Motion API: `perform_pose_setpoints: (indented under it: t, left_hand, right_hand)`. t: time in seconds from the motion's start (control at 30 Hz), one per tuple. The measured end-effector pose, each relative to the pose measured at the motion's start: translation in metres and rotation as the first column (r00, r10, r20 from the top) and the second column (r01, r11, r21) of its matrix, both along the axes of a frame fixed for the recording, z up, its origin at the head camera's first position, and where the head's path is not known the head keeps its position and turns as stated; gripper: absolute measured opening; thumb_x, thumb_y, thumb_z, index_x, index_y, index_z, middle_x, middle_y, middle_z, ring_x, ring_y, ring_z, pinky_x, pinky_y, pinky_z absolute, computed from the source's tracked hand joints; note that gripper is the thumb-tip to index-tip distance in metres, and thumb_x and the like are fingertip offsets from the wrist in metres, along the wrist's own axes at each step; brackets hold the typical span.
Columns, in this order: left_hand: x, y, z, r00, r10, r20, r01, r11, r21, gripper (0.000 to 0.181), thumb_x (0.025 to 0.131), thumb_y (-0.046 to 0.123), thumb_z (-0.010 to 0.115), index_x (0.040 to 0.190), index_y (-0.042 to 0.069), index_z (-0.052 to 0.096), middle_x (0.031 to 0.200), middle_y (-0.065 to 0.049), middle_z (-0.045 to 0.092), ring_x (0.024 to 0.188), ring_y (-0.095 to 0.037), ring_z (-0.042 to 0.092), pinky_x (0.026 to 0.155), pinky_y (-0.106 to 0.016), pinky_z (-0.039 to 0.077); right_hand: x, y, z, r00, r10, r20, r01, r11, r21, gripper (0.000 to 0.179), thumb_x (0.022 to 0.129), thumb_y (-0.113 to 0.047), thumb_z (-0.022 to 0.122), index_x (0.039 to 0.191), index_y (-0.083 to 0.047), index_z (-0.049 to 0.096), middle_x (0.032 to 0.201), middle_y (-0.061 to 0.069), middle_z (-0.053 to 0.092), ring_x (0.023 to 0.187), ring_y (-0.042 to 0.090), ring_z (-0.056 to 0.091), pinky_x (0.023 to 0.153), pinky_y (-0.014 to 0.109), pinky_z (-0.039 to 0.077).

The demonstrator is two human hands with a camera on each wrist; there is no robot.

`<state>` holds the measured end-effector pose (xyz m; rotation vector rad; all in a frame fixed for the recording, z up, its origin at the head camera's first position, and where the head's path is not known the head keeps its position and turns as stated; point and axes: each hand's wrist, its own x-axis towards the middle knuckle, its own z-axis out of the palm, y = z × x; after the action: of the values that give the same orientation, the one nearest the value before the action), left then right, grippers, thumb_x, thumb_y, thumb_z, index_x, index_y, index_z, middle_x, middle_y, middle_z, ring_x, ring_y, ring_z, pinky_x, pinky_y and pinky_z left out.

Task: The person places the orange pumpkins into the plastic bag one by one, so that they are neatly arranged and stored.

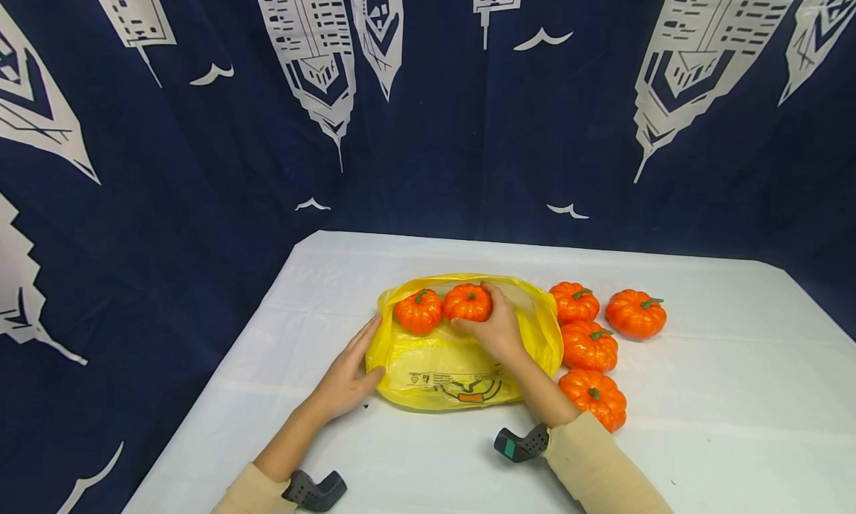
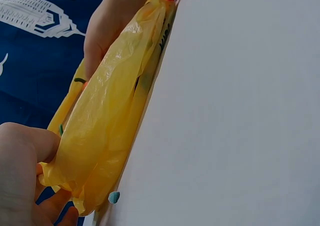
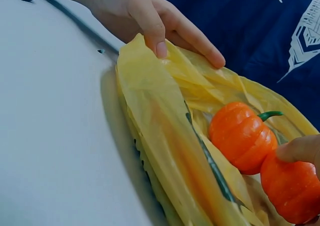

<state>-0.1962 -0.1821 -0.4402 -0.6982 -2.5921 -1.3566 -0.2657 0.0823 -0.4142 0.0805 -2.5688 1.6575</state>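
A yellow plastic bag (image 1: 435,365) lies on the white table with its mouth spread open. Inside the mouth, two small orange pumpkins with green stems sit side by side, a left pumpkin (image 1: 419,312) and a right pumpkin (image 1: 467,303). My right hand (image 1: 498,328) reaches over the bag's edge and grips the right pumpkin between thumb and fingers. Along the bag's left side rests my left hand (image 1: 348,373), its fingers extended against the plastic and thumb spread apart. The right wrist view shows those left fingers (image 3: 192,36) lying along the bag's outer side.
To the right of the bag stand several more pumpkins: a back one (image 1: 573,302), a middle one (image 1: 588,345), a front one (image 1: 595,397) partly behind my right forearm, and one farther right (image 1: 635,313). A dark blue patterned cloth (image 1: 428,165) hangs behind the table (image 1: 735,395).
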Motion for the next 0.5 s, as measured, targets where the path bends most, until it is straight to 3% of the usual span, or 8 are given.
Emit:
perform_pose_setpoints:
  t: [0.5]
  left_hand:
    - [0.000, 0.000, 0.001, 1.000, -0.010, -0.012, 0.010, 1.000, 0.001, 0.080, 0.085, 0.001, 0.061, 0.155, 0.004, 0.022, 0.160, -0.012, 0.020, 0.146, -0.030, 0.018, 0.116, -0.050, 0.017]
  right_hand:
    - [-0.006, -0.004, -0.014, 1.000, -0.023, 0.021, 0.023, 0.999, -0.027, 0.087, 0.077, -0.013, 0.081, 0.148, -0.003, 0.032, 0.148, 0.024, 0.035, 0.131, 0.043, 0.039, 0.107, 0.055, 0.036]
